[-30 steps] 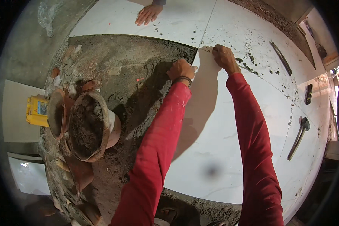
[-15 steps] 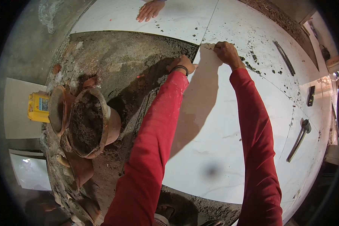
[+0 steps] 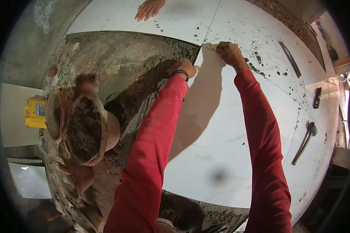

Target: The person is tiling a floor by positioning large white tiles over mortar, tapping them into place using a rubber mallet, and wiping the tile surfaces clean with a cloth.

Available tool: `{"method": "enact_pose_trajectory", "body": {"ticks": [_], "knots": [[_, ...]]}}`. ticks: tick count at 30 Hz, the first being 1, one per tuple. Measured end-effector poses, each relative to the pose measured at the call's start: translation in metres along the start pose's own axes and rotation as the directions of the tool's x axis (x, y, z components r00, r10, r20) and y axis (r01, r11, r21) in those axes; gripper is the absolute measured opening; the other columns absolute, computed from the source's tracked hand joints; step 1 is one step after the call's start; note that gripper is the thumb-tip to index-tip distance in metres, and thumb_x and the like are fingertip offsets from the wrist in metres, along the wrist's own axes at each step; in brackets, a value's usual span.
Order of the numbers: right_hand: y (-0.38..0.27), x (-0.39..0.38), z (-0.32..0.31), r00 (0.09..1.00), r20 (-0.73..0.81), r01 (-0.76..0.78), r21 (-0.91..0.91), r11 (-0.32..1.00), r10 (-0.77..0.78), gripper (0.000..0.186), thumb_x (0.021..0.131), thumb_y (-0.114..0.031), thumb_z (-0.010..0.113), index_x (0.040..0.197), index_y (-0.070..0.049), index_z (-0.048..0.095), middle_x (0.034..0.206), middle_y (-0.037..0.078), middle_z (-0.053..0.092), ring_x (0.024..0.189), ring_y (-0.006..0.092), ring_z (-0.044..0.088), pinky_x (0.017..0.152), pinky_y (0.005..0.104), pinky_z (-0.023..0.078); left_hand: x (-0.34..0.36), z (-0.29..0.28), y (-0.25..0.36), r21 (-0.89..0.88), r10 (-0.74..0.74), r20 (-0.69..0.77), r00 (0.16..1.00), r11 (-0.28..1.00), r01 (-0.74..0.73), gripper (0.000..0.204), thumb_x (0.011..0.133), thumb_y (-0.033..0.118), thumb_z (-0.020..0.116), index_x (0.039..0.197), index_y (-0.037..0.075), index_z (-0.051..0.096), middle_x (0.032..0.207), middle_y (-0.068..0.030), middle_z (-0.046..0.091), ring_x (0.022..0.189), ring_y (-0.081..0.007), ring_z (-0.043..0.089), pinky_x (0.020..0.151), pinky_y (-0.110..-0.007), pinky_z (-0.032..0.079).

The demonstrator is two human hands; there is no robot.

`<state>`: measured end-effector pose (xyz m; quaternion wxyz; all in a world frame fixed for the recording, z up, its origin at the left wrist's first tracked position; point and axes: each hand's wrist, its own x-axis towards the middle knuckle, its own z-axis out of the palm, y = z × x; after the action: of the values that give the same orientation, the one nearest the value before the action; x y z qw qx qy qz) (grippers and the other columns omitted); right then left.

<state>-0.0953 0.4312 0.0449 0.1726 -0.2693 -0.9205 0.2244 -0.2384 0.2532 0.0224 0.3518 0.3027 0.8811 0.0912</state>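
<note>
My left hand [image 3: 182, 68] is at the left edge of a large white floor tile [image 3: 206, 155], near its far corner. Its fingers curl on the bare mortar side while the thumb rests on the tile, so it grips the edge. Just right of that corner, my right hand [image 3: 230, 53] is closed against the tile near the far joint. Whatever its fingers might pinch is hidden. Grey mortar bed [image 3: 124, 58] lies to the left of the tile. On the far tile [image 3: 186, 15], another person's hand [image 3: 149, 9] lies with fingers spread.
A bucket of mortar [image 3: 87, 132] stands left, with a yellow box [image 3: 35, 112] beyond it. A hammer-like tool [image 3: 304, 143], a small black level [image 3: 317, 98] and a dark bar [image 3: 290, 59] lie on the right tiles. Mortar crumbs [image 3: 256, 64] dot the surface.
The view has shifted slightly, so everything sits a little further left. Both my hands keep their places at the tile's far corner.
</note>
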Motion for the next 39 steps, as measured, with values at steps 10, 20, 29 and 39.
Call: {"method": "enact_pose_trajectory", "body": {"ticks": [10,20,29,39], "knots": [[0.014,-0.035,-0.029,0.980,-0.151,-0.113,0.090,0.989,0.126,0.041,0.088,-0.020,0.071,0.126,-0.004,0.066,0.107,0.018,0.073,0.096,0.0329,0.071,0.086,0.0404,0.055,0.060,0.046,-0.002,0.106,0.269,-0.208,0.940,0.962,-0.252,0.066,0.087,0.060,0.062,0.097,-0.004,0.075,0.108,-0.0263,0.072,0.104,-0.0415,0.069,0.094,-0.046,0.052],[0.228,-0.493,-0.263,0.341,-0.785,-0.919,-0.394,0.008,0.516,0.052,0.098,-0.038,0.057,0.137,-0.003,0.055,0.133,0.029,0.058,0.122,0.0458,0.058,0.097,0.0575,0.049,0.014,0.003,0.007,0.073,0.317,0.028,0.948,0.945,-0.318,0.064,0.087,0.053,0.071,0.115,-0.005,0.071,0.122,-0.0283,0.068,0.120,-0.0383,0.064,0.105,-0.042,0.049],[0.221,-0.437,-0.220,0.501,-0.536,-0.838,-0.102,0.537,0.680,0.038,0.104,-0.037,0.049,0.123,-0.005,0.056,0.095,0.028,0.070,0.088,0.0456,0.070,0.071,0.0520,0.054,0.006,-0.025,-0.021,0.227,0.332,0.027,0.943,0.917,-0.329,0.062,0.091,0.059,0.065,0.114,0.002,0.074,0.116,-0.0179,0.073,0.112,-0.0323,0.067,0.102,-0.040,0.049],[-0.049,-0.123,-0.161,0.910,0.261,-0.377,0.202,0.904,0.322,0.034,0.106,-0.036,0.049,0.104,-0.006,0.065,0.067,-0.005,0.050,0.053,0.0035,0.043,0.043,0.0250,0.035,0.041,-0.014,-0.043,0.328,0.283,-0.019,0.959,0.908,-0.262,0.067,0.094,0.063,0.051,0.118,0.004,0.072,0.122,-0.0185,0.071,0.120,-0.0340,0.064,0.107,-0.040,0.046]]}}
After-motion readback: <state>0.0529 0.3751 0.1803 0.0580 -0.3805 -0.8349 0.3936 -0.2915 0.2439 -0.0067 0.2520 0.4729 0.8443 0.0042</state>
